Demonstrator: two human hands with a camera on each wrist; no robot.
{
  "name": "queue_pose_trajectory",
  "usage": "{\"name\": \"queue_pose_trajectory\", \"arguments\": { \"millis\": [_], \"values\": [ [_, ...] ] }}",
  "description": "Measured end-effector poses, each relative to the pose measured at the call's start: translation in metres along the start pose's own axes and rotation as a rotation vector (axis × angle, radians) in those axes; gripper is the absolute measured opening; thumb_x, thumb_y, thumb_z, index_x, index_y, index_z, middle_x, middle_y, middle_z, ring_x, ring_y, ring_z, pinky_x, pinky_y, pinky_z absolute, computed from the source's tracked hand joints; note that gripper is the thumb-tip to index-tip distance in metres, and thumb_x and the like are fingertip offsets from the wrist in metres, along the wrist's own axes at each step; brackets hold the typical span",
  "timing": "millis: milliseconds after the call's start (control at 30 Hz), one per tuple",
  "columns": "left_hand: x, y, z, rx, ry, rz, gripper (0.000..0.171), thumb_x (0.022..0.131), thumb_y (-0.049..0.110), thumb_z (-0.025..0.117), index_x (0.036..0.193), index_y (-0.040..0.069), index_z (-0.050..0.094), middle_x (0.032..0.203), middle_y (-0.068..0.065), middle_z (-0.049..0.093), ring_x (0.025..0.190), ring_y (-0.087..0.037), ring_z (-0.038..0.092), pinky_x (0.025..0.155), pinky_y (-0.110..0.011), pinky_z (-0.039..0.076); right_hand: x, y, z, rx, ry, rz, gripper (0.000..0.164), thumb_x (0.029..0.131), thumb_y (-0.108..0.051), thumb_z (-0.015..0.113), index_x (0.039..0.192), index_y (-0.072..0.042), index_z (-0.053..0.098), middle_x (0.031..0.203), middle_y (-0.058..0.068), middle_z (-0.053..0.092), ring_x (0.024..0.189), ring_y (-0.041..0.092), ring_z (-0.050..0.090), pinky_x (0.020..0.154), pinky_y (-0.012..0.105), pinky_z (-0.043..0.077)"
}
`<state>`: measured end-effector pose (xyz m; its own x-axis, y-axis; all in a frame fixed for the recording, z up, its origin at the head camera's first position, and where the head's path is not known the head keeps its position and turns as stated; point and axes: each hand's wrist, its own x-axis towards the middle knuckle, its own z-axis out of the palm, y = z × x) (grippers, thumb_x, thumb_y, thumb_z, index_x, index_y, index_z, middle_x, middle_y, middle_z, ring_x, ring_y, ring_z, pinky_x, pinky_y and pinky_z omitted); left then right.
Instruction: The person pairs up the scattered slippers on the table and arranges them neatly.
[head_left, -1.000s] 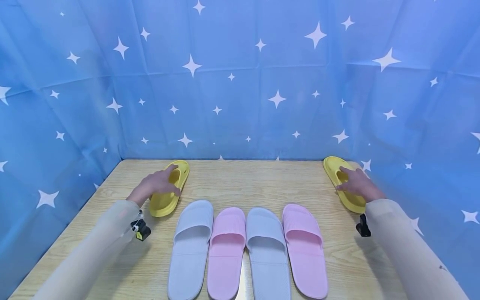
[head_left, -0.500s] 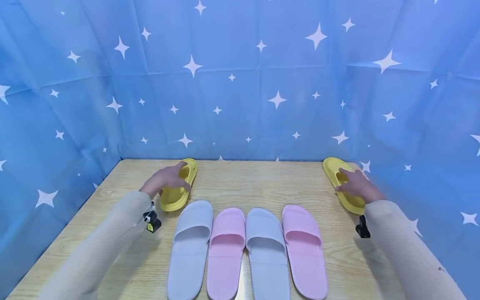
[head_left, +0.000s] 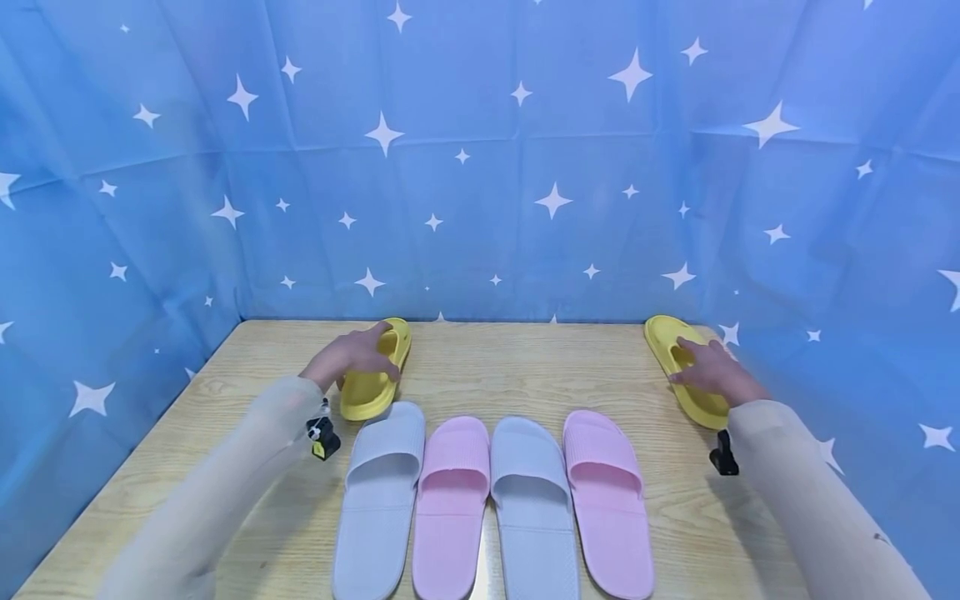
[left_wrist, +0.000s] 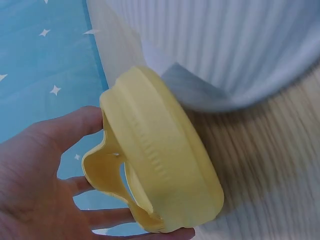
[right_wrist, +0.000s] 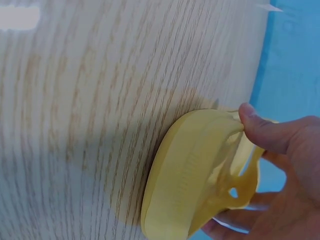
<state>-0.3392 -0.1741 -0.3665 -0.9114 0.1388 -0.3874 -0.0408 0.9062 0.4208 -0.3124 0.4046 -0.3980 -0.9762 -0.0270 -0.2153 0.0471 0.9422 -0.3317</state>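
Observation:
My left hand grips a yellow slipper by its sides, near the back of the table and left of centre. Thumb and fingers span that slipper in the left wrist view, its side wall facing the camera. The heel end comes close to the toe of the left grey slipper; whether they touch I cannot tell. At the back right corner, my right hand holds the other yellow slipper across its strap area. Thumb on one side and fingers on the other show in the right wrist view.
In front stand a pink slipper, a second grey slipper and another pink slipper, side by side with toes pointing away. Blue star-printed cloth encloses the wooden table at the back and sides.
My left hand has moved right with its yellow slipper, bringing it nearer the left grey slipper. My right hand and its yellow slipper have stayed in place.

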Motion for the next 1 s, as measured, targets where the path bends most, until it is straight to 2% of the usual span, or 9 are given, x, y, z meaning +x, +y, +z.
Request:
{"name": "queue_pose_trajectory", "arguments": {
  "millis": [133, 533, 867, 1000],
  "values": [
    [0.002, 0.009, 0.003, -0.014, -0.008, 0.01, 0.107, 0.086, 0.041, 0.078, 0.167, 0.027, 0.01, 0.164, -0.028, 0.029, 0.136, -0.049, 0.05, 0.064, -0.047, 0.063, -0.001, -0.001, 0.0, 0.001, 0.004, -0.006, 0.088, 0.098, -0.032, 0.068, 0.16, 0.006, 0.018, 0.156, 0.052, 0.001, 0.143, 0.071, 0.005, 0.112, 0.083, 0.018],
    [0.011, 0.043, 0.015, -0.054, -0.031, 0.023, 0.106, 0.085, 0.038, 0.08, 0.166, 0.029, 0.012, 0.165, -0.023, 0.031, 0.141, -0.048, 0.047, 0.075, -0.058, 0.063, -0.004, -0.002, 0.0, 0.002, 0.017, -0.005, 0.087, 0.098, -0.03, 0.069, 0.159, 0.007, 0.02, 0.155, 0.051, 0.006, 0.14, 0.071, 0.012, 0.111, 0.082, 0.021],
    [0.014, 0.072, 0.02, -0.088, -0.074, -0.005, 0.112, 0.083, 0.038, 0.082, 0.168, 0.033, 0.008, 0.169, -0.019, 0.026, 0.144, -0.047, 0.044, 0.09, -0.062, 0.059, -0.004, -0.002, -0.001, -0.002, 0.018, -0.006, 0.086, 0.098, -0.03, 0.068, 0.159, 0.007, 0.02, 0.155, 0.052, 0.004, 0.14, 0.072, 0.012, 0.112, 0.082, 0.022],
    [0.015, 0.082, 0.023, -0.104, -0.077, 0.004, 0.113, 0.082, 0.037, 0.083, 0.167, 0.034, 0.01, 0.168, -0.019, 0.027, 0.143, -0.046, 0.045, 0.09, -0.064, 0.059, -0.005, -0.004, -0.001, -0.006, 0.019, -0.01, 0.086, 0.098, -0.03, 0.068, 0.159, 0.008, 0.02, 0.154, 0.052, 0.004, 0.139, 0.072, 0.013, 0.112, 0.082, 0.023]
  ]
}}
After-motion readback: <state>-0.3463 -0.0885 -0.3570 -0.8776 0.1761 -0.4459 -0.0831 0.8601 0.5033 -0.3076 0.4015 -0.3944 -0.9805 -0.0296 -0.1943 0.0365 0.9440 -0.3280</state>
